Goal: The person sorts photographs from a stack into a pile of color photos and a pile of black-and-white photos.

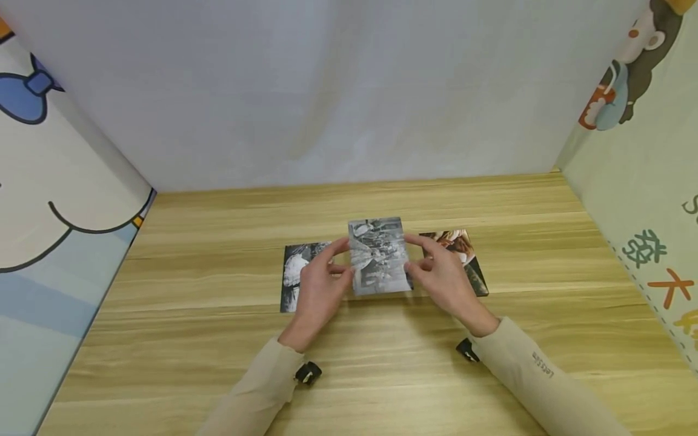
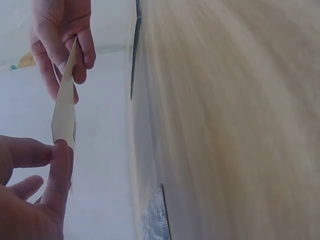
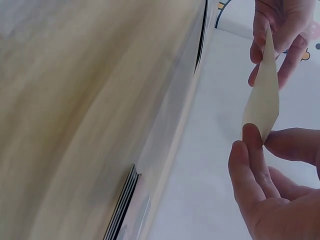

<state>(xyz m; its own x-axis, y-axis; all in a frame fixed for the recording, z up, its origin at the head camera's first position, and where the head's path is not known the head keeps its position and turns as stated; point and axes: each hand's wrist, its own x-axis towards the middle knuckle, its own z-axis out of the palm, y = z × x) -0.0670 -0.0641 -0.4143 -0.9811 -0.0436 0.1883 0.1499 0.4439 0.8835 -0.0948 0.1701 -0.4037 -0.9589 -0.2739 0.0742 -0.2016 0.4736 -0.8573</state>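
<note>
Both hands hold up a black-and-white picture card (image 1: pixel 378 257) by its two sides, above the table. The left hand (image 1: pixel 319 287) pinches its left edge between thumb and fingers, and the right hand (image 1: pixel 444 281) pinches the right edge. From the wrist views the card (image 2: pixel 63 115) appears nearly edge-on, its pale back (image 3: pixel 263 95) showing. Partly behind the left hand, another black-and-white card (image 1: pixel 291 275) lies flat on the table. By the right hand lies a small stack of cards (image 3: pixel 121 207), a brown-toned picture (image 1: pixel 460 245) on top, partly covered by that hand.
The wood-grain table (image 1: pixel 180 339) ends at a pale fabric wall (image 1: pixel 245 121) at the back. Printed cartoon panels stand along the left side (image 1: pixel 43 181) and right side (image 1: pixel 643 181). Small black devices (image 1: pixel 308 373) sit at the beige sleeve cuffs.
</note>
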